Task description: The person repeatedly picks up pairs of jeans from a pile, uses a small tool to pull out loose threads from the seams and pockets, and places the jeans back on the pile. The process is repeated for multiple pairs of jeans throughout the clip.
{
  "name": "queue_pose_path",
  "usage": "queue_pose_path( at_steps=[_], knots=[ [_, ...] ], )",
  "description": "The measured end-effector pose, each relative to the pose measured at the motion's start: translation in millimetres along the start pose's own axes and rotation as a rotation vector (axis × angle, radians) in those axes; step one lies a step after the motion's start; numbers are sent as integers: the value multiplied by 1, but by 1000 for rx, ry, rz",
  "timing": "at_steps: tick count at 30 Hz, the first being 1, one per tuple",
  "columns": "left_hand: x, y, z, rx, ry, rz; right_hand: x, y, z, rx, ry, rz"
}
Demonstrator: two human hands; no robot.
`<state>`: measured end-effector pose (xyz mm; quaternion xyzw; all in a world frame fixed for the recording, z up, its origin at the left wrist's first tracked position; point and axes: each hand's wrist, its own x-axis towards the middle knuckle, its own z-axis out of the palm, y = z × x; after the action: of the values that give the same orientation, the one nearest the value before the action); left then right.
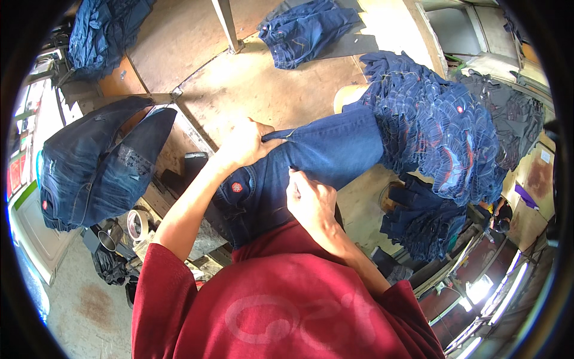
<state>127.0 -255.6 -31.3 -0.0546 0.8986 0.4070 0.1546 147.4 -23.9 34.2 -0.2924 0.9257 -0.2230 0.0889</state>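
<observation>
A pair of dark blue jeans [341, 146] lies stretched across in front of my body, with a round red tag [237, 187] near its waist end. My left hand [248, 143] is closed on the upper edge of the jeans and pinches up a fold of the denim. Just below and to the right, my right hand [312, 200] is curled closed over the cloth. A small dark tip shows at its fingers, but what it belongs to is hidden in the fist.
A big heap of jeans [430, 125] rises on the right, beside a pile of grey garments [508, 113]. More jeans [424, 221] hang below it. Other jeans [101, 161] drape at the left, near a tape roll [137, 225]. Folded jeans [308, 30] lie on the far tabletop [257, 90].
</observation>
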Motion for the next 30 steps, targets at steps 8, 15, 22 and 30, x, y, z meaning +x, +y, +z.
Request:
queue_pose_path(
  at_steps=[8,15,22,30],
  knots=[
    [0,-2,4,-52,29,6,0,3,0,-21,-74,35],
    [1,-10,9,-31,-13,11,4,1,-6,-92,-178,83],
    [-1,8,-3,-3,-7,-45,-1,2,-9,-37,-202,53],
    [-68,73,9,269,336,429,-19,140,-70,542,398,365]
  ],
)
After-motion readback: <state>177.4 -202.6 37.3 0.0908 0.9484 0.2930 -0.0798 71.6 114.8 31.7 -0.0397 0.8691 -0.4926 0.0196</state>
